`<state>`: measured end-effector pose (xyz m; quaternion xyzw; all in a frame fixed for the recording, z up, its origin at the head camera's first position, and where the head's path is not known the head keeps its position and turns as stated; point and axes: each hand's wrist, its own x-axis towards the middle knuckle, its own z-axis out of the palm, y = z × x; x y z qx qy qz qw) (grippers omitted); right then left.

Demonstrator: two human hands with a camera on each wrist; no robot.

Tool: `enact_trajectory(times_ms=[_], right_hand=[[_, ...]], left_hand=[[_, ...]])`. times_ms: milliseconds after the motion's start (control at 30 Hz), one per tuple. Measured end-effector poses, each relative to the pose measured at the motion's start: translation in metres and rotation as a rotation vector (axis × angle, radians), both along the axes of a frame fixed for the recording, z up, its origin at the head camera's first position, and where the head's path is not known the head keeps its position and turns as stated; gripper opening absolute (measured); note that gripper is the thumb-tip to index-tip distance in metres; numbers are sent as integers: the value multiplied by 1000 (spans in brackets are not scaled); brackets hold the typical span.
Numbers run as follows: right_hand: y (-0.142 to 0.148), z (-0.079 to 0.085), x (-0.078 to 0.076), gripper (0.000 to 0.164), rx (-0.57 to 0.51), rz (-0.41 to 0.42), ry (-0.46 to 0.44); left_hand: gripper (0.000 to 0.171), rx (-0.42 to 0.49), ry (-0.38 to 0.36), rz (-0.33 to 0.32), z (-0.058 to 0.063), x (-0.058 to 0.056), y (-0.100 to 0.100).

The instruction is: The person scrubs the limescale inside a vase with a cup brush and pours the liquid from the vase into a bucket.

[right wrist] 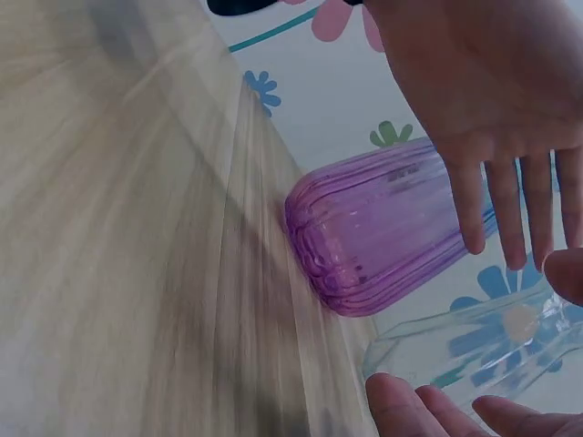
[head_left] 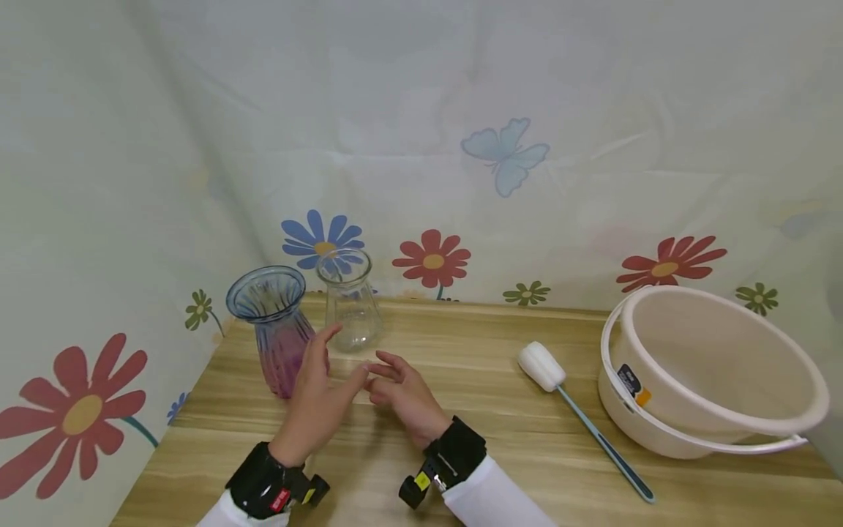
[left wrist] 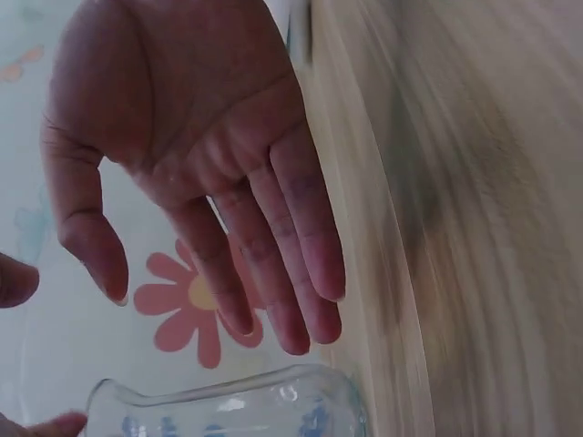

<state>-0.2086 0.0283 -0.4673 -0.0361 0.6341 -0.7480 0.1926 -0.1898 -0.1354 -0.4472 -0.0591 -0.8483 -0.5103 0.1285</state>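
My left hand [head_left: 317,410] is raised over the wooden table, fingers extended, just in front of a ribbed glass vase [head_left: 285,351] that shades from blue at its flared rim to purple below. Across from it, my right hand [head_left: 411,406] has its palm turned inward and its fingers loosely bent. The fingertips of both hands come close together, and neither palm holds anything. Behind them stands a clear glass vase [head_left: 358,318], upright. In the right wrist view the purple vase body [right wrist: 364,237] appears past the left hand's fingers.
A sponge-headed bottle brush [head_left: 541,366] with a blue handle lies right of the hands. Farther right stands a pale bucket [head_left: 648,424], its handle lowered toward the front. A flower-printed curtain [head_left: 408,183] hangs behind the wooden table [head_left: 461,344].
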Motion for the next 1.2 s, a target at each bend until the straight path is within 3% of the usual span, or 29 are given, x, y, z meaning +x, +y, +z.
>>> enact_trajectory(times_ms=[367, 667, 867, 1200], right_hand=[[9, -12, -12, 72, -59, -36, -95], [14, -23, -18, 72, -115, -72, -151], [18, -27, -22, 72, -148, -72, -190], [23, -29, -24, 71, -197, -55, -209]], left_hand=[[105, 98, -139, 130, 4, -54, 17], [115, 198, -92, 236, 2, -89, 23], [118, 242, -111, 298, -1, -105, 28], [116, 215, -117, 406, -15, -121, 31]])
